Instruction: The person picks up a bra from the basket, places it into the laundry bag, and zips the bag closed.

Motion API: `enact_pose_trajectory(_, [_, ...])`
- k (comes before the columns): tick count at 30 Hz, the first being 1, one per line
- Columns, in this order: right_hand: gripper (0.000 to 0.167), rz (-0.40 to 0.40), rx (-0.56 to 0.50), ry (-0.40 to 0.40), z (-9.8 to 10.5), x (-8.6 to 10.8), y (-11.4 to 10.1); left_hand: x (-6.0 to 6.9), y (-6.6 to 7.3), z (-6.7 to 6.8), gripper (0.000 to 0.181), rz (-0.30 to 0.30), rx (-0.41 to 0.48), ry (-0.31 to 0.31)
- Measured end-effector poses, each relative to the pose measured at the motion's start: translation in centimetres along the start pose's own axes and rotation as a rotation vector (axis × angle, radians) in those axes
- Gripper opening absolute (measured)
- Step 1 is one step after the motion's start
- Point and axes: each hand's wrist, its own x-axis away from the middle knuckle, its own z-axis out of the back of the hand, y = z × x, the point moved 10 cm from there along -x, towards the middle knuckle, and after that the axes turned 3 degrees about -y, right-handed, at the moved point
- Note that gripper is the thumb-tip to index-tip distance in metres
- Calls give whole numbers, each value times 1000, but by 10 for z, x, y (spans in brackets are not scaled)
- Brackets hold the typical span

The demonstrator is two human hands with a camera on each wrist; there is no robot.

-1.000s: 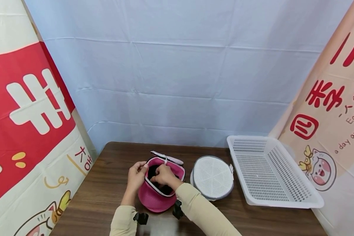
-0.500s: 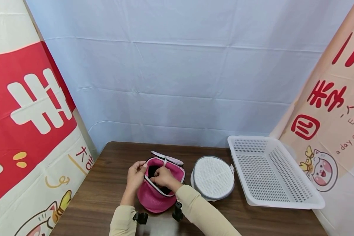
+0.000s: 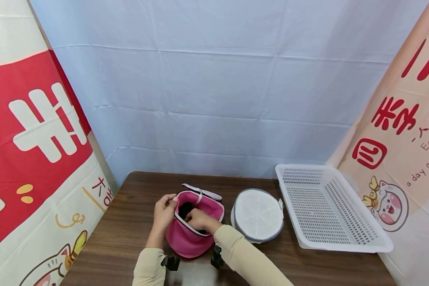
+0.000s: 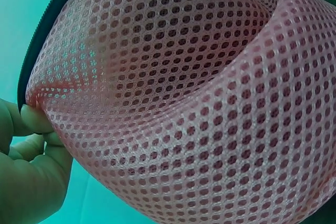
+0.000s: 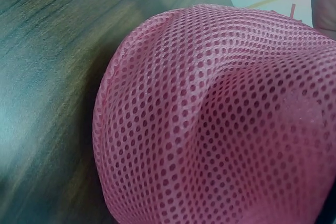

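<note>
A pink mesh laundry bag [image 3: 190, 242] stands on the table with its zipped top unfastened and the white lid [image 3: 202, 191] folded back. My left hand [image 3: 164, 212] pinches the bag's rim at its left side; the left wrist view shows thumb and fingers [image 4: 39, 121] gripping the edge beside the dark zipper [image 4: 39, 32]. My right hand [image 3: 201, 221] reaches down into the opening, its fingertips hidden. Something black [image 3: 186, 209] lies inside the bag around that hand, its kind unclear. Pink mesh [image 5: 173, 114] fills most of the right wrist view.
Right of the bag sits a round mesh laundry bag [image 3: 259, 214] with a white top and grey edging. Beyond it is a white perforated plastic basket [image 3: 302, 238]. All rest on a brown wooden table [image 3: 128, 222], with cloth hangings [image 3: 214, 99] behind and at both sides.
My right hand has sunk deeper into the bag and shifted slightly towards the near rim. My left hand keeps its pinch on the rim, almost still.
</note>
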Motion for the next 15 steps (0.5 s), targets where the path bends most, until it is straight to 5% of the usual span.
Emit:
enact_pose_trajectory(4, [13,5,-4,-6,-2,0,0,-7,-18,5,22,-1,-7,27])
enact_pose_trajectory(9, [12,75,3,21,0,1,-5,0,-5,6,21,-15,-7,24])
enact_pose_trajectory(15, [12,139,126,14,-2,4,-13,-6,-17,8,20,-21,-25,26])
